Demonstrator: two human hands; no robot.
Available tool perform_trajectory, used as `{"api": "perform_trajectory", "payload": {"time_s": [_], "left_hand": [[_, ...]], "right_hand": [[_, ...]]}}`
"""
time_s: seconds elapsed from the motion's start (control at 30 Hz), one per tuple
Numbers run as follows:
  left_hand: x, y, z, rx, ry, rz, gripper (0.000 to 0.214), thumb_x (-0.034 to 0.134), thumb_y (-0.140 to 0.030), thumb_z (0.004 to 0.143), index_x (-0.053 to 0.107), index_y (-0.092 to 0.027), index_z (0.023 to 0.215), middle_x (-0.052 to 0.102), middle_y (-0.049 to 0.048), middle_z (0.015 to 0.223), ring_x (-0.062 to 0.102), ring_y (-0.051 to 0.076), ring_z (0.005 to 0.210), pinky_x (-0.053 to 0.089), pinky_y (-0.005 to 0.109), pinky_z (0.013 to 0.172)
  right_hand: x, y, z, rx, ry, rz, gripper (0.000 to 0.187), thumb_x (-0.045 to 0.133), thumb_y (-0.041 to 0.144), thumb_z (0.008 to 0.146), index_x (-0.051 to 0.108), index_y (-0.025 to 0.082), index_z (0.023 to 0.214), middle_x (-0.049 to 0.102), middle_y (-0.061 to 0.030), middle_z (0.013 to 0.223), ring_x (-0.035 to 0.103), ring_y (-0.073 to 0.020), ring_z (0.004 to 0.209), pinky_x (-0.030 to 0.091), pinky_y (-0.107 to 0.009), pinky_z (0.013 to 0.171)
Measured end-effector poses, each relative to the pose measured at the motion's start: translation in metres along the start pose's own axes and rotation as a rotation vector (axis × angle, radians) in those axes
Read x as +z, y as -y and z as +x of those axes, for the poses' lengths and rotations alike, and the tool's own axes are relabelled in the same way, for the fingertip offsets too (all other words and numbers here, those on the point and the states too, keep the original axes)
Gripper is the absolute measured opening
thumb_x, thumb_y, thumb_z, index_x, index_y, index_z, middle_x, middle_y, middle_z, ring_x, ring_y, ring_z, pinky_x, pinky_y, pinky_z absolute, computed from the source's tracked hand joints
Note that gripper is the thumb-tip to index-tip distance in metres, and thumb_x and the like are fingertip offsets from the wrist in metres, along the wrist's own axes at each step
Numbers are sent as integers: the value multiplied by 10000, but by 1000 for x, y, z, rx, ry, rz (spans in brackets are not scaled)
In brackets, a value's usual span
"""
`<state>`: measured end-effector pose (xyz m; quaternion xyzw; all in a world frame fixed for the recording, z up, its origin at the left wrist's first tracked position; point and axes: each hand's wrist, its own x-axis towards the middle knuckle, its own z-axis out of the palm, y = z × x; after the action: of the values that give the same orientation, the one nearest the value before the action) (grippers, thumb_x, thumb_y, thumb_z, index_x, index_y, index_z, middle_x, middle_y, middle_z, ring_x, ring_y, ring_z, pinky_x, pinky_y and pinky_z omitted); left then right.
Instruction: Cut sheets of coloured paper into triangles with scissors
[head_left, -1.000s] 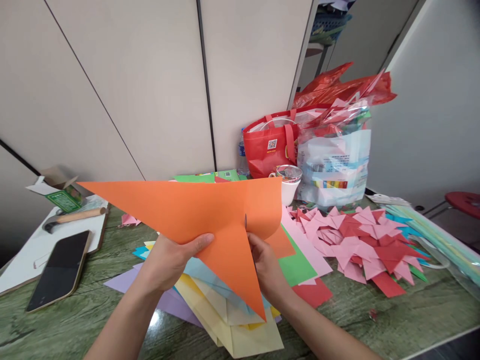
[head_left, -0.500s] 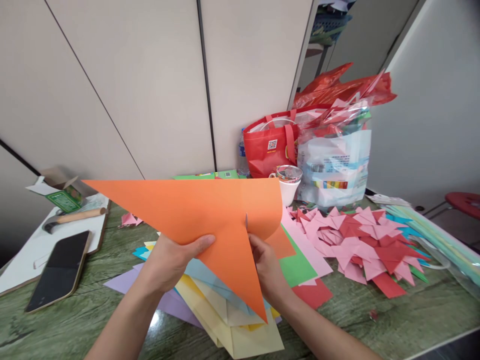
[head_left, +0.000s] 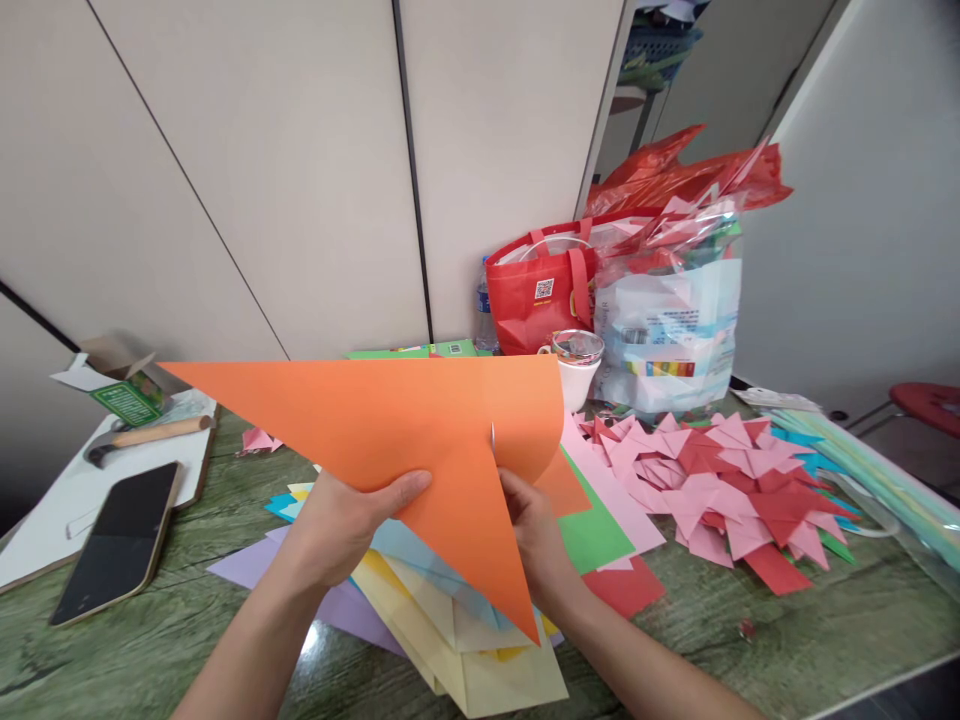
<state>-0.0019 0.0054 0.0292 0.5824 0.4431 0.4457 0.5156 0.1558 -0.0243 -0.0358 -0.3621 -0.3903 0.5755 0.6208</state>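
Orange sheet [head_left: 420, 430] held in air above table [head_left: 750, 630], over loose coloured sheets [head_left: 465, 650]. Left hand [head_left: 337, 525] pinched on its lower edge, thumb on front. Right hand [head_left: 536, 535] clamped on it near middle fold. Diagonal fold looks made; right flap curls, not pressed flat. Pile [head_left: 720, 490] of pink and red folded pieces lies at right; flat sheets below unfolded.

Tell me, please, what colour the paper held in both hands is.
The paper is orange, seen best in the head view.
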Motion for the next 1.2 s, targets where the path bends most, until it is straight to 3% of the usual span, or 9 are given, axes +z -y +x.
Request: {"api": "perform_trajectory", "payload": {"time_s": [0.8,1.2], "left_hand": [[2,-1,1,-38,5,-21,345,714,-276,660,625,-218,988,657,64,1080,606,243,966,534,319,751],[8,4,-1,-40,105,-36,353,695,-270,681,601,-226,1019,651,61,1107,581,255,1025,516,340,799]], "right_hand": [[2,5,-1,9,10,-38,211,776,256,562,657,203,728,718,-3,740,639,-182,649,498,-244,547],[-4,6,4,-55,-10,-42,294,765,226,563,577,211,790,698,-41,895,641,-242,869,521,-364,789]]}}
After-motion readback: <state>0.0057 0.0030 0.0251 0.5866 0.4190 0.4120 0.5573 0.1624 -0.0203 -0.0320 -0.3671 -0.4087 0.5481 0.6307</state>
